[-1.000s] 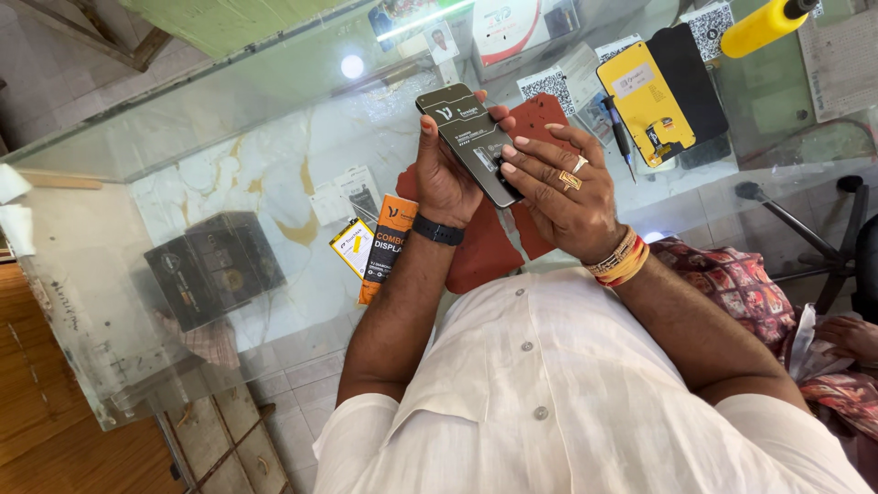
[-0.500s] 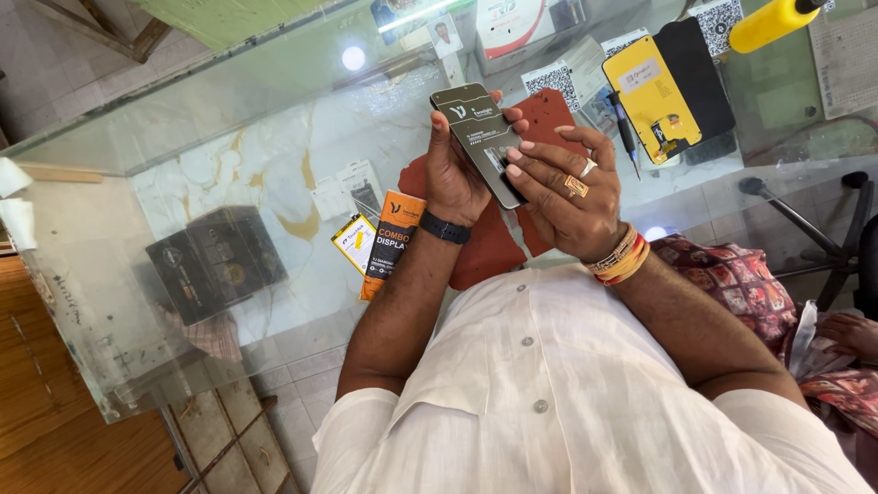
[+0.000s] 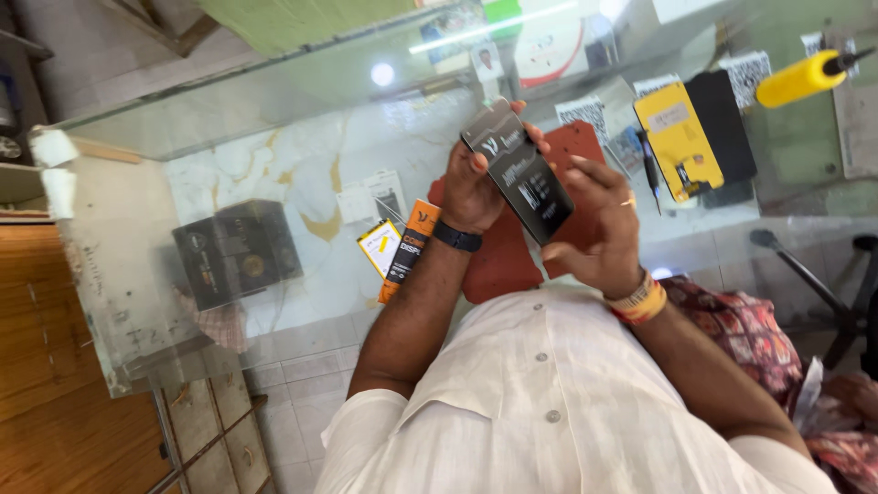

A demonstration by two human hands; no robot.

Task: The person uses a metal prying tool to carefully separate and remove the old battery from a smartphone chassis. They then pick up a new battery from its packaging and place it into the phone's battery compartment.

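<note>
Dark grey and glossy, a flat rectangular box with pale markings point(image 3: 519, 171) sits tilted between both hands above the glass-topped surface point(image 3: 274, 101). The left hand point(image 3: 471, 187) wraps its upper end, thumb on the near long edge and fingertips curled over the far corner, so that grip is clenched on the box. The right hand point(image 3: 604, 229) supports the lower end from about four o'clock, fingers half spread, its hold lighter but still grasping the same box.

Handling it well seems to call for a firm left-hand pinch while the right fingers work along the free edge, keeping the box over the rust-red leathery mat point(image 3: 498, 265) so that a slip lands softly.

At eight o'clock from the box, a slim orange-and-black carton point(image 3: 410, 247) lies flat, touching a small yellow-and-white card packet point(image 3: 379, 245). Farther out toward nine o'clock a black square box with a gold round emblem point(image 3: 240, 252) shows below the glass. At two o'clock lie a yellow flat panel with a white label point(image 3: 675, 137) and a black slab point(image 3: 722, 123) just beside it, then a yellow tool handle point(image 3: 800, 80) near the corner. At twelve o'clock, a white sheet with a black-and-white square code point(image 3: 583, 112) and pale printed cards appear under the glass; their details are too blurred to tell.
</note>
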